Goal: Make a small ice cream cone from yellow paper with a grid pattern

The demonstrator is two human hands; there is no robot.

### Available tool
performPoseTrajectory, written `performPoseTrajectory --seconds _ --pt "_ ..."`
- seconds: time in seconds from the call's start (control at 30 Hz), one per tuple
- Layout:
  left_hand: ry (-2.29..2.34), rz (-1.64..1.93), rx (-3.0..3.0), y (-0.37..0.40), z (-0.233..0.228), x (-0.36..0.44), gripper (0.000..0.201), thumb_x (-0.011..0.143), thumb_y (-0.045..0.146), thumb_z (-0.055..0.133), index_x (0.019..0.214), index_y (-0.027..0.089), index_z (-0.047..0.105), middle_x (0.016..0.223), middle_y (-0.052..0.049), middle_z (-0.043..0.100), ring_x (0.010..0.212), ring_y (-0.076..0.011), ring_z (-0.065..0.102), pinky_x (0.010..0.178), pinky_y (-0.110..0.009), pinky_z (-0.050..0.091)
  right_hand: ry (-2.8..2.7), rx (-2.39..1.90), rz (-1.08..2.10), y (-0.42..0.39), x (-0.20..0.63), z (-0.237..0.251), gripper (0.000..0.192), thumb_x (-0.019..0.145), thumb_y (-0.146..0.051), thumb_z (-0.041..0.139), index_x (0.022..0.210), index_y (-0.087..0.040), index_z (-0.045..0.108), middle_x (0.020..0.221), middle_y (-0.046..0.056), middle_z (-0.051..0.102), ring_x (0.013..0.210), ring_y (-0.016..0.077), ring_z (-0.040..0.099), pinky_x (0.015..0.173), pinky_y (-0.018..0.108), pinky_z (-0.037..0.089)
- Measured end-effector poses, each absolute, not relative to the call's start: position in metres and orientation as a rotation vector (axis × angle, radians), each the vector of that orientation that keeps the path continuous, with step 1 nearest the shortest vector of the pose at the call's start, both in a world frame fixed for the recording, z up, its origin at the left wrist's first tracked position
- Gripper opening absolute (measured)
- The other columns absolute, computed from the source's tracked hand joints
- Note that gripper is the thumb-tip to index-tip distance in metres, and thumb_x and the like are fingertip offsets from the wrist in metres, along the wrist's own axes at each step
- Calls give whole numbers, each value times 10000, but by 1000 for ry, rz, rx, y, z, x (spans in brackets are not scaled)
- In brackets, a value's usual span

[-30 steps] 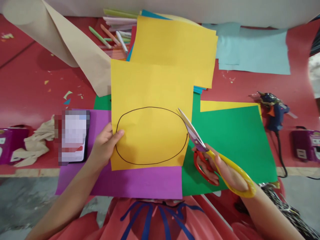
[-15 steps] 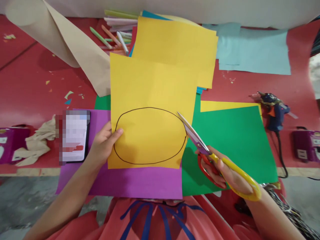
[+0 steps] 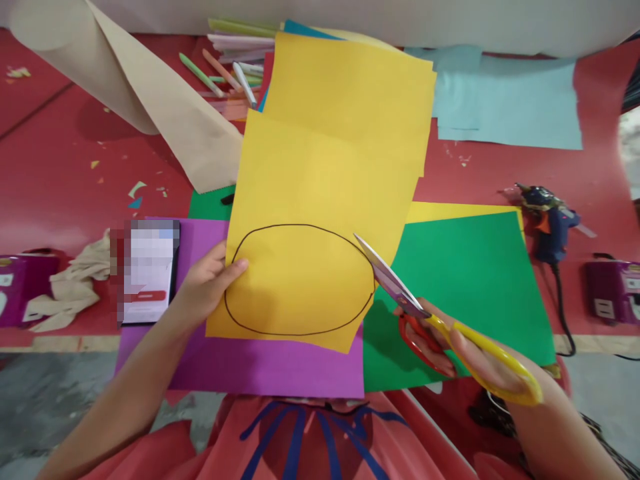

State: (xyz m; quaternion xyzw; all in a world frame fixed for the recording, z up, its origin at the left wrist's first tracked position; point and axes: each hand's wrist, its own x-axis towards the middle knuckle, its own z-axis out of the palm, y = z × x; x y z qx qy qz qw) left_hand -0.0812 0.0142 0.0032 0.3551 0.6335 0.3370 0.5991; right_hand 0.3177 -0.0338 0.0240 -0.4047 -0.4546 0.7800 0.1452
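Note:
My left hand (image 3: 213, 283) pinches the left edge of a yellow paper sheet (image 3: 320, 180), thumb on top and fingers behind. A black oval outline (image 3: 300, 225) is drawn on the sheet's lower half. My right hand (image 3: 440, 340) grips scissors (image 3: 400, 290) with one yellow and one red handle. Their blades are at the sheet's right edge, one lying over the paper along the right side of the oval. Beneath the sheet are a purple sheet (image 3: 270, 373) and a green sheet (image 3: 465, 293).
Another yellow sheet (image 3: 350, 80) lies at the back, beside several markers (image 3: 245, 83). A rolled beige sheet (image 3: 165, 127) is back left, light blue paper (image 3: 525, 100) back right. A phone (image 3: 150, 273) lies left; a glue gun (image 3: 550, 227) with a cord is right.
The yellow sheet has turned clockwise, its top edge swinging right. The scissors have shifted slightly right and down, and a black object now shows left of the sheet.

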Motion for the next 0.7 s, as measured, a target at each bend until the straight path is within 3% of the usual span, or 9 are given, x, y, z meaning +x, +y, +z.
performPoseTrajectory --seconds 0.17,0.4,0.57,0.7 --pt "1459 787 872 14 7 -76 385 776 456 720 1148 454 620 1162 87 704 1106 -291 661 719 -410 646 -1306 -1087 2298 -30 311 27 587 911 -693 310 1274 -244 418 734 -17 391 525 105 284 452 267 257" --pt "1481 781 866 13 9 -82 557 739 511 744 1261 411 577 1131 53 723 1021 -268 699 682 -371 649 -1153 -1154 2280 -38 311 15 607 894 -702 368 1276 -232 421 645 -50 378 453 81 220 386 243 172" --pt "1497 749 864 14 7 -86 550 787 479 707 1306 442 530 1157 64 712 1060 -260 687 734 -367 643 -1175 -1169 2282 -38 314 20 600 852 -714 454 1212 -234 464 712 -26 428 491 73 252 376 220 163" --pt "1470 759 859 16 5 -86 501 753 476 733 1231 432 590 1136 59 721 1054 -282 688 695 -374 644 -1167 -1197 2284 -37 314 25 568 842 -696 497 1201 -256 475 727 -24 441 466 66 249 364 220 174"
